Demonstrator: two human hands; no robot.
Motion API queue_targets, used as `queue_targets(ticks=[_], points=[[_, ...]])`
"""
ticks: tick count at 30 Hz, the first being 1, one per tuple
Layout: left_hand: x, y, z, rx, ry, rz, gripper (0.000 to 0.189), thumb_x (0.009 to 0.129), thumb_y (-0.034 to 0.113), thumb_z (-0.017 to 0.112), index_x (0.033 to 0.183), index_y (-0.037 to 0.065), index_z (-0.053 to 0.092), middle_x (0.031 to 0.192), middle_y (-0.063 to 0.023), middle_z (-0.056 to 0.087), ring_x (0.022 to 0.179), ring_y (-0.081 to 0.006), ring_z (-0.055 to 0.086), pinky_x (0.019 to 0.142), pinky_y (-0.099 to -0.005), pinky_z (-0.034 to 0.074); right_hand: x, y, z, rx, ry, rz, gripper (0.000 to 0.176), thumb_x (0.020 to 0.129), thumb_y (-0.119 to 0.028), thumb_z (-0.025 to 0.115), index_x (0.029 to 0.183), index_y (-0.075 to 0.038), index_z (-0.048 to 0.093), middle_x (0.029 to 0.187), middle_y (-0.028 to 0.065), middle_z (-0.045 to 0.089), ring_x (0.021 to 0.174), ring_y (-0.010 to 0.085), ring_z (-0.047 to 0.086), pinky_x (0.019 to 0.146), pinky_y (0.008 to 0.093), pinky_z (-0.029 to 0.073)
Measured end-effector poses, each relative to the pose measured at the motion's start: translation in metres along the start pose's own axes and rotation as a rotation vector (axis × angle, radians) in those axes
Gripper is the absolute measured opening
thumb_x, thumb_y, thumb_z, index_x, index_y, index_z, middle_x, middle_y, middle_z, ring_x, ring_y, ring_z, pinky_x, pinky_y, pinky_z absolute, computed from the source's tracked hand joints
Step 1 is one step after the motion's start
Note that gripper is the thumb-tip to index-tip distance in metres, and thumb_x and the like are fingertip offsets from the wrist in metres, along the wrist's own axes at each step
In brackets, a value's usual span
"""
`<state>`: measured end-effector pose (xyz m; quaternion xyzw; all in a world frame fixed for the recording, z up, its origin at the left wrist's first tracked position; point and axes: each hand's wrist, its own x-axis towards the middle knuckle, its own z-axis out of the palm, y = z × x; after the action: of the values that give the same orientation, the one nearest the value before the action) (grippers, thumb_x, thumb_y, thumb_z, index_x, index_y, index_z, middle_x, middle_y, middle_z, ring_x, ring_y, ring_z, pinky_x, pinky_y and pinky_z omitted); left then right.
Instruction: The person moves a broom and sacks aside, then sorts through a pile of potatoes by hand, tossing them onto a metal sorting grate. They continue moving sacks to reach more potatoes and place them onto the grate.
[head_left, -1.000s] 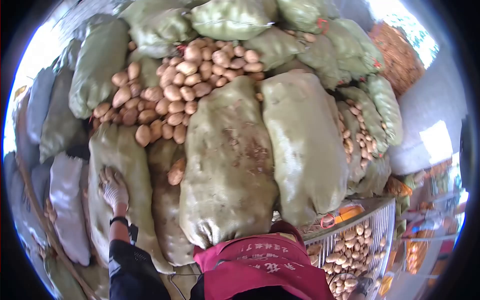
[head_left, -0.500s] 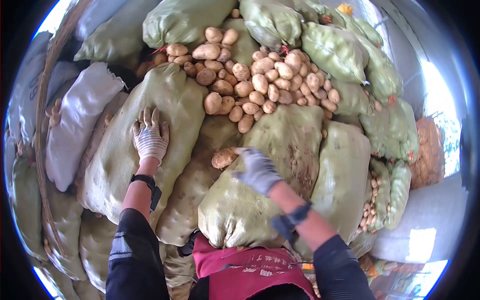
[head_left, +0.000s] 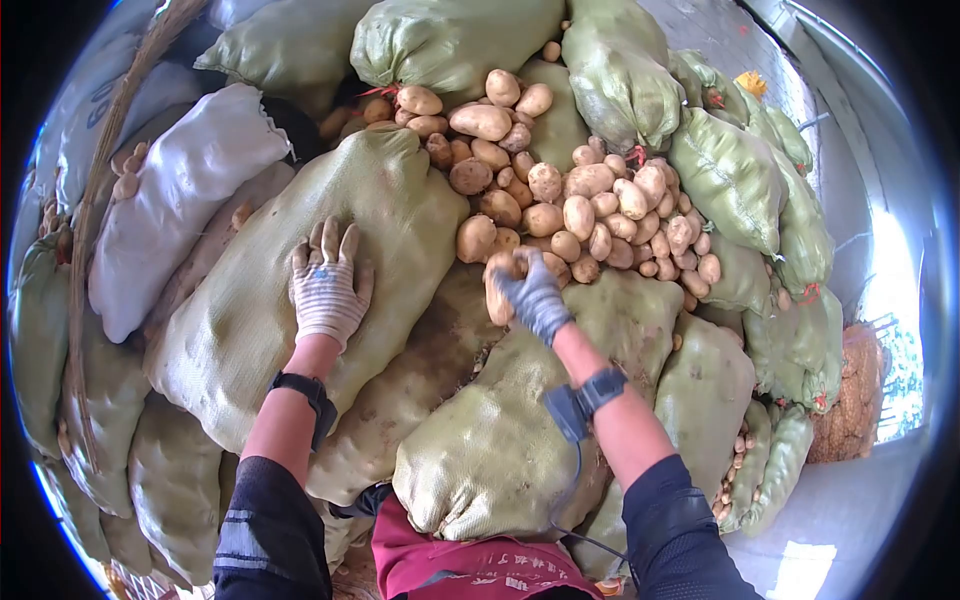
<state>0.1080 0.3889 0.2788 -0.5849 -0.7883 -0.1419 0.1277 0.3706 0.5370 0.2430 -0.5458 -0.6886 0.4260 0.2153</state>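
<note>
My left hand (head_left: 328, 285), in a striped work glove, lies flat with fingers spread on a large, full pale-green woven sack (head_left: 270, 310). My right hand (head_left: 537, 297), also gloved, has its fingers curled against a long brown potato (head_left: 497, 300) at the near edge of a heap of loose potatoes (head_left: 580, 215). The fingertips are partly hidden behind the potato. Beneath the right hand lies another bulging green sack (head_left: 500, 430), smeared with soil.
Tied green sacks (head_left: 460, 45) lie behind the heap, and more (head_left: 725, 170) are stacked at right. A white sack (head_left: 185, 200) lies at left beside a long thin brown stalk-like strip (head_left: 90, 270). A brown mesh sack (head_left: 848, 390) stands far right, near a grey wall.
My right hand has moved forward from above the near sack to the edge of the heap, with a potato at its fingers. My left hand stays on its sack. The view has shifted.
</note>
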Motion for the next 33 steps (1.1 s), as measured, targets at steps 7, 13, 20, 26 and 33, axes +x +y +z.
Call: queue_targets(ticks=[7,13,20,26,33], points=[[0.002,0.002,0.001,-0.009,0.013,0.024,0.053,0.093,0.034,0.052,0.139,0.007,0.05,0.15,-0.0225,0.041,0.141,-0.0381,0.037,0.118,-0.0506,0.022,0.027,-0.08,-0.01,-0.713,-0.186,0.0,0.093,0.077,-0.026,0.082,0.154,-0.016,0.031,0.123,0.0228,0.065,0.115,0.0361,0.063,0.098,0.0448,0.052],[0.003,0.002,0.005,0.037,0.021,0.023,0.052,0.094,0.032,0.051,0.14,0.006,0.049,0.148,-0.0221,0.043,0.141,-0.0373,0.036,0.118,-0.051,0.022,0.034,-0.061,0.019,-0.869,0.043,-0.142,0.059,0.095,-0.009,0.055,0.15,-0.022,0.038,0.124,0.023,0.061,0.106,0.0395,0.067,0.09,0.0475,0.056],[0.002,0.0,0.008,0.037,0.016,0.02,0.053,0.095,0.031,0.051,0.141,0.006,0.048,0.15,-0.0216,0.042,0.143,-0.037,0.034,0.119,-0.0511,0.02,0.043,-0.063,0.005,-0.869,-0.077,-0.249,0.065,0.084,-0.009,0.067,0.145,-0.017,0.045,0.132,0.0204,0.056,0.106,0.0398,0.066,0.09,0.0456,0.055],[0.002,0.003,0.003,0.066,-0.009,-0.005,0.052,0.096,0.03,0.051,0.142,0.008,0.047,0.152,-0.0202,0.041,0.144,-0.0347,0.034,0.12,-0.049,0.021,-0.065,0.014,-0.03,0.22,0.101,-0.17,0.078,0.071,-0.032,0.088,0.135,-0.008,0.052,0.115,0.0094,0.068,0.106,0.0236,0.065,0.095,0.0366,0.052],[0.004,-0.004,0.015,0.292,-0.036,0.047,0.05,0.103,0.033,0.041,0.149,0.015,0.042,0.157,-0.0095,0.038,0.145,-0.0275,0.034,0.118,-0.0473,0.027,-0.419,0.167,-0.188,1.721,0.086,0.087,0.029,0.092,-0.025,0.07,0.109,-0.003,0.064,0.1,0.0073,0.069,0.087,0.0218,0.067,0.082,0.0359,0.058]])
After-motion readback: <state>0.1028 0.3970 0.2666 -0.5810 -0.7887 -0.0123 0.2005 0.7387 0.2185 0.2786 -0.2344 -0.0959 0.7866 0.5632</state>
